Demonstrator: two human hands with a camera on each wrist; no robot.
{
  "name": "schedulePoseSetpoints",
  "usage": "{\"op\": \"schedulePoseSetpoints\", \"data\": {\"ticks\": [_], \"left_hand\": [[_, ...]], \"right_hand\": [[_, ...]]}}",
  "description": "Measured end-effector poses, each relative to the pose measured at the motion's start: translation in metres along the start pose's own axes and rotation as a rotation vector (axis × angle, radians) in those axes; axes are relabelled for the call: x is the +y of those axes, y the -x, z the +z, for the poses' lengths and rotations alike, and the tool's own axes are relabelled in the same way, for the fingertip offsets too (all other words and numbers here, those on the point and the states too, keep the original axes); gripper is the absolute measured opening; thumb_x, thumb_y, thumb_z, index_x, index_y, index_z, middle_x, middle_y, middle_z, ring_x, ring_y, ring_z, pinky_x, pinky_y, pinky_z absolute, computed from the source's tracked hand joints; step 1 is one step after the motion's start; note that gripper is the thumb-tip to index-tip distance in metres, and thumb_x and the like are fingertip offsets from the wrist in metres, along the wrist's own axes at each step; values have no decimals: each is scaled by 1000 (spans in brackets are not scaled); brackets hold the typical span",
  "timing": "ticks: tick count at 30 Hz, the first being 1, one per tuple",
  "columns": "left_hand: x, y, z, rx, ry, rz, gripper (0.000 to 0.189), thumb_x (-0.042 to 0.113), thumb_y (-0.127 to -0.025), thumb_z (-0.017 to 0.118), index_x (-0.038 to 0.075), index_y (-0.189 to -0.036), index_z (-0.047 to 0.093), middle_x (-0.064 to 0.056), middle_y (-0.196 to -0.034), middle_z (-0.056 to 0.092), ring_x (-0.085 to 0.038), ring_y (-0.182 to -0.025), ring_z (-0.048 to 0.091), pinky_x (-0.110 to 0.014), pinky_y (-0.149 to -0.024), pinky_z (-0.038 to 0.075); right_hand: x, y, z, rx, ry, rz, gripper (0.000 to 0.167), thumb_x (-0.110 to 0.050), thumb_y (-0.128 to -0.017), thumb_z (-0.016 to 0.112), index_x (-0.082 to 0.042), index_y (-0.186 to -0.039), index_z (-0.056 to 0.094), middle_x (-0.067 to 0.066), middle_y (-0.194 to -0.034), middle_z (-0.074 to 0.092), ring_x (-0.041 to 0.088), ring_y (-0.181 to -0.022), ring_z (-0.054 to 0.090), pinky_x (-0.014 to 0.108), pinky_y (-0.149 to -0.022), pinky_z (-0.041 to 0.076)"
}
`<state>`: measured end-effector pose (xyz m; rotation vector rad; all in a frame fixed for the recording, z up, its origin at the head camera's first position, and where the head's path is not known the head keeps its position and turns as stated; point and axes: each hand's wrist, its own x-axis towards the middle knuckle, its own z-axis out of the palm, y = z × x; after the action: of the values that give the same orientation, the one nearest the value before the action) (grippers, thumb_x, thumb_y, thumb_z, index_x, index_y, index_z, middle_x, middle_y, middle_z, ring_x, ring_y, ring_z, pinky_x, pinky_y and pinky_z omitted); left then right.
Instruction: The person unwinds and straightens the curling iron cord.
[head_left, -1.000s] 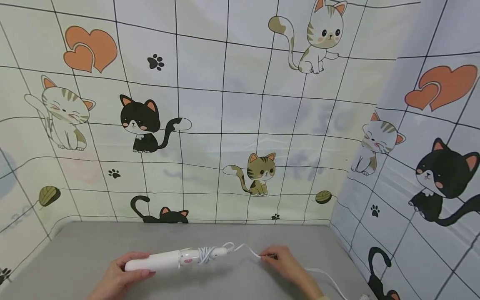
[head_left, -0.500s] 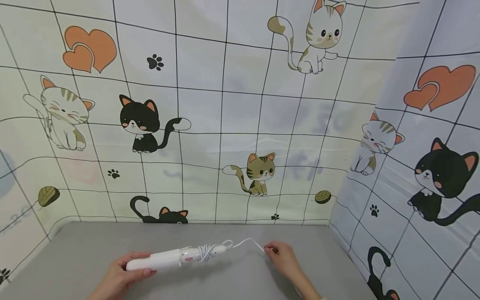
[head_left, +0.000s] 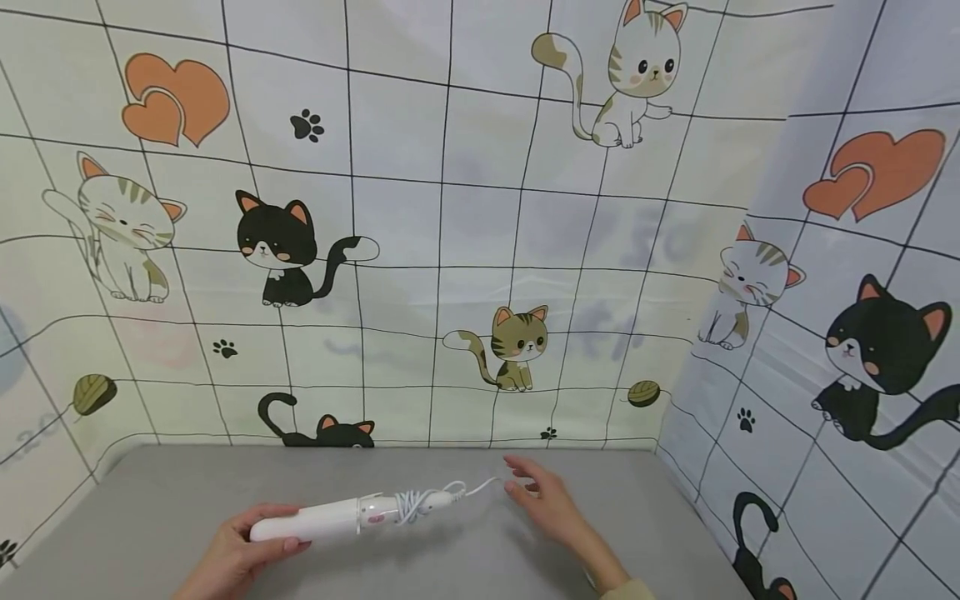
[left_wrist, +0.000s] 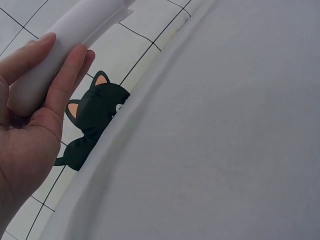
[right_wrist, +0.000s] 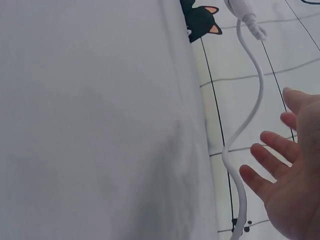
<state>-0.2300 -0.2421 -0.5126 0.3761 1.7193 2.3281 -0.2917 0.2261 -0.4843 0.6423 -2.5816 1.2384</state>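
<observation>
Low in the head view, both hands are up over the tabletop, well apart. Left hand [head_left: 231, 554] grips a smooth white cylindrical wand-shaped device [head_left: 318, 523] by its thick rounded end, thumb on the near side, fingers on the far side; left wrist view shows the same hold. Right hand [head_left: 553, 507] holds nothing: thumb and fingers loosely spread, palm showing in right wrist view, can't tell if a fingertip brushes the cord. Device sits between the hands, sloping slightly up from the left hand toward the right, raised over the tabletop with a shadow under it. Pink oval mark [head_left: 376, 519] on its collar, midway along. Thin white plastic cord [head_left: 411, 507] is wrapped in several turns round the narrower part, on the side toward the right hand; a loop sticks up there, and a free length runs to just beside the right fingertips, then curves on past them in right wrist view. Pale yellow sleeve [head_left: 628, 590] at the right wrist. Plain grey flat tabletop [head_left: 161, 492] beneath and around both hands. Beyond the hands, white sheet wall with black grid lines [head_left: 405, 225], printed with cartoon cats [head_left: 277, 233], orange hearts [head_left: 202, 96], paw prints [head_left: 307, 126] and green yarn balls [head_left: 94, 394]
</observation>
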Motion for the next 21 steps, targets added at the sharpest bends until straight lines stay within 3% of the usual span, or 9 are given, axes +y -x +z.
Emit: {"op": "schedulePoseSetpoints", "data": {"ticks": [3, 5, 11, 17, 21], "left_hand": [[1, 1, 0, -3, 1, -4, 40, -11, -94, 64, 20, -116, 78, 6, -123, 63, -14, -112, 62, -41, -101, 57], [1, 2, 0, -19, 8, 8, 41, -11, -94, 64, 20, -116, 77, 5, -123, 64, -14, -112, 62, -41, -100, 57], [-3, 4, -2, -107, 53, 107, 46, -19, -93, 58, 14, -120, 76, 5, -125, 68, -13, -113, 62, -42, -100, 57], [-4, 5, -5, -112, 67, 95, 45, -18, -93, 58, 14, -120, 76, 5, -124, 69, -12, -114, 62, -42, -100, 57], [-5, 4, -7, -98, 61, 85, 46, -18, -93, 58, 15, -119, 77, 6, -124, 68, -12, -114, 62, -42, -99, 58]], "right_hand": [[-4, -5, 6, -75, -28, -58, 39, -21, -103, 66, -6, -139, 62, 11, -139, 63, 36, -127, 57, 58, -103, 53], [-5, -7, 9, -125, -63, -79, 37, -21, -103, 65, -5, -137, 64, 11, -137, 64, 33, -127, 58, 58, -104, 52], [-1, -4, 13, -209, -146, -72, 27, -19, -99, 70, 2, -115, 74, 9, -109, 74, 15, -100, 68, 36, -92, 61], [2, 3, 10, -137, -121, -2, 16, -20, -97, 73, -6, -103, 79, -6, -90, 70, 5, -76, 57, 18, -62, 52], [2, 4, 11, -33, -136, 66, 14, -18, -95, 75, -6, -100, 80, -2, -88, 73, 4, -74, 57, 17, -61, 50]]}}
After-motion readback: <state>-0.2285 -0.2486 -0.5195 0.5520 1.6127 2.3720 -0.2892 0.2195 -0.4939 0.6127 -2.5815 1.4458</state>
